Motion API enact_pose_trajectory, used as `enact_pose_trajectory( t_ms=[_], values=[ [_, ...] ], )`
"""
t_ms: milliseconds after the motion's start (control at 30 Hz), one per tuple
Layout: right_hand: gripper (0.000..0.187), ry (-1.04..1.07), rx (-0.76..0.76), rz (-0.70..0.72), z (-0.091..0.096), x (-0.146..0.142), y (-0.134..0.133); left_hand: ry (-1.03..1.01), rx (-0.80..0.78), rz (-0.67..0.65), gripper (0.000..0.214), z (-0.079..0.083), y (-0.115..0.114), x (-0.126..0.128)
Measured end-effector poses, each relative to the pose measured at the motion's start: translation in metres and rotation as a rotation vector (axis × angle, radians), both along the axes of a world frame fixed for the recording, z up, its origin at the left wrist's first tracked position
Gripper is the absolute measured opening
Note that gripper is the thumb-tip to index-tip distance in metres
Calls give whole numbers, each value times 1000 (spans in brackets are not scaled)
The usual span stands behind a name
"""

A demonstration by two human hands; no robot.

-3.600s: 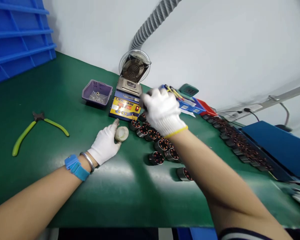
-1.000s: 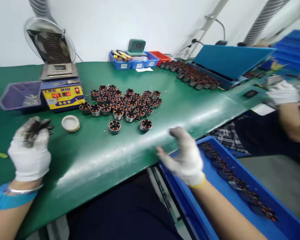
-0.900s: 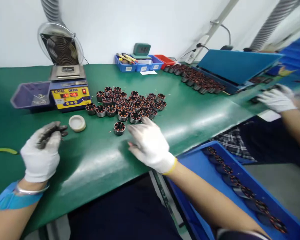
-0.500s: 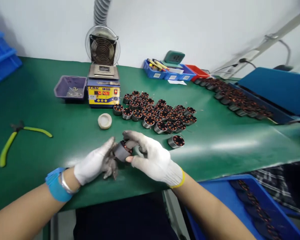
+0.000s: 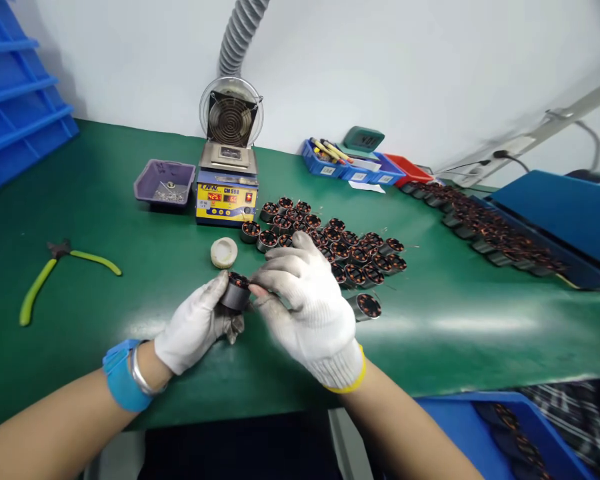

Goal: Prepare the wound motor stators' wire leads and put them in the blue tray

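Observation:
My left hand (image 5: 194,328), in a white glove with grey fingertips, grips a motor stator (image 5: 235,297), a short grey cylinder with copper windings showing at its top. It is held roughly upright above the table's front. My right hand (image 5: 307,308), gloved with a yellow cuff, has thumb and index finger pinched together at the stator's upper right rim; what lies between them is too small to make out. Its other fingers are raised and bent. A lone stator (image 5: 366,307) lies right of this hand, partly covered. Behind it stand several stators (image 5: 360,256) in a group.
A white round dish (image 5: 224,253) sits before the yellow-blue solder pot unit (image 5: 226,200). Left are a purple tray (image 5: 165,175) with small clippings and green-handled cutters (image 5: 37,290). More stators (image 5: 495,230) line the right, beside a blue box (image 5: 565,213). A blue bin (image 5: 460,427) is below.
The stator has turned from tilted to nearly upright in my left hand. My right hand has shifted from wrapping its top to pinching at its right rim. The camera view has shifted left.

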State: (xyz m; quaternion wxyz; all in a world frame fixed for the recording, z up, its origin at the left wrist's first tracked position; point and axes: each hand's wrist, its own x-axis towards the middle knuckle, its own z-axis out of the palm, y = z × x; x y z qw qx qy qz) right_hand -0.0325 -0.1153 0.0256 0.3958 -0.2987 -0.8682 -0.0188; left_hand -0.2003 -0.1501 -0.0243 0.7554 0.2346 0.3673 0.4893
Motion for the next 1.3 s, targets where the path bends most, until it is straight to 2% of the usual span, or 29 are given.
enact_pose_trajectory(
  t_ms=[100,200,300,367,400,467,533,567,600,700,733,767,800,900,967,1000,1133,1200,1300],
  values=[
    [11,-30,-5,-12,6,-2,3,-69,-16,22,50,5,-2,-2],
    [9,-4,-30,1,13,-4,3,-164,-47,55,45,16,-1,-9],
    [6,15,-118,100,24,-8,-2,-286,-37,152,34,23,6,-20],
    [7,-4,-201,198,31,-11,-7,-266,-42,205,42,20,12,-24],
    [8,-24,-233,237,34,-13,-9,-222,-59,168,46,17,13,-25],
    [10,-61,-252,263,36,-13,-10,-123,-111,-61,48,10,13,-24],
    [7,-80,-224,226,36,-10,-9,-72,-101,-269,49,6,9,-21],
    [5,-83,-200,201,35,-9,-8,-75,-62,-284,45,7,6,-19],
    [4,-80,-174,178,35,-7,-7,-91,-15,-230,39,8,4,-18],
    [5,-44,-124,145,37,-3,-4,-173,90,114,31,15,2,-17],
    [6,-33,-129,154,38,-4,-4,-192,89,181,31,17,2,-17],
    [6,-29,-147,168,39,-5,-4,-207,75,188,31,18,2,-17],
    [6,-32,-172,182,39,-6,-4,-215,61,127,33,19,2,-16],
    [7,-50,-228,199,37,-9,-5,-146,85,-225,44,17,-2,-13],
    [9,-15,-253,201,35,-6,-6,-33,151,-308,46,16,-4,-10],
    [10,45,-269,194,34,-3,-6,25,177,-275,47,16,-5,-9],
    [13,449,-256,79,25,17,-6,221,212,48,56,18,-5,-7],
    [10,387,-247,51,13,21,-7,306,247,143,54,19,-5,-7],
    [52,50,-253,67,-17,16,-9,396,347,166,51,17,-6,-5]
  ],
)
